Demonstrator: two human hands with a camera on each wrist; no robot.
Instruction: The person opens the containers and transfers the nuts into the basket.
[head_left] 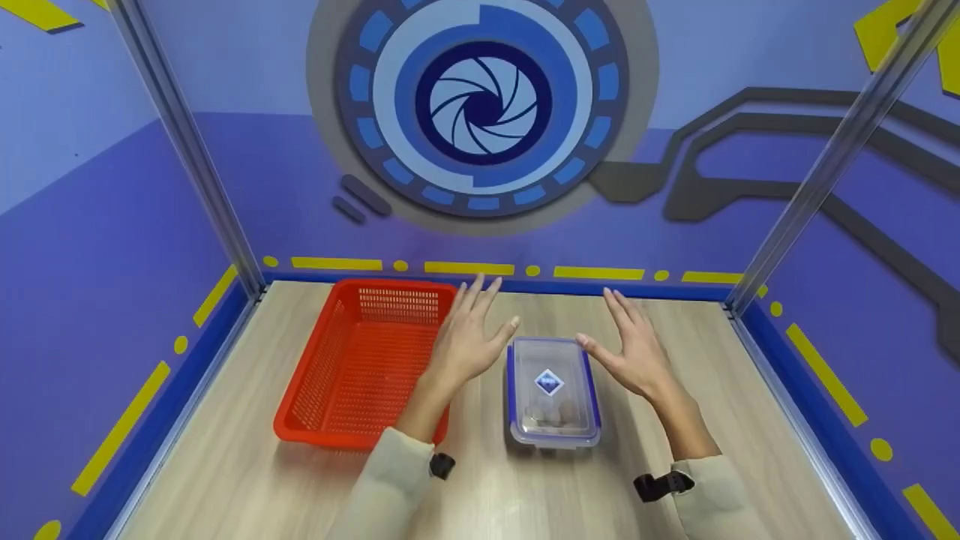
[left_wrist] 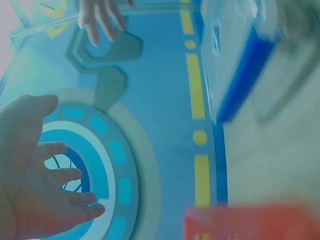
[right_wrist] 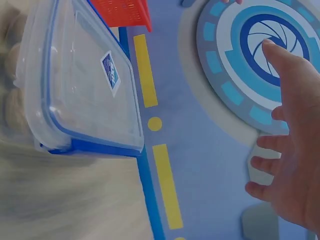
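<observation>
1. A clear, rectangular plastic container with blue edges [head_left: 555, 411] stands on the pale wood-grain table [head_left: 480, 487], between the two forearms; a lid covers it, and a blue-and-white diamond label [head_left: 549, 382] marks the top.
2. Brownish, rounded contents [right_wrist: 16, 112] show through its side in the right wrist view; what they are is unclear.
3. The person's left hand [head_left: 469, 341] is released, fingers extended and thumb out, raised between the container and a red, rectangular, slotted plastic basket [head_left: 322, 437] to the left.
4. The person's right hand [head_left: 634, 352] is likewise released, fingers extended, raised near the container's right side; the right wrist view shows it apart from the container.
5. Black bands [head_left: 664, 486] circle both light sleeves [head_left: 716, 499].
6. Behind rises a blue-purple wall [head_left: 247, 165] with a round shutter-like emblem [head_left: 484, 105].
</observation>
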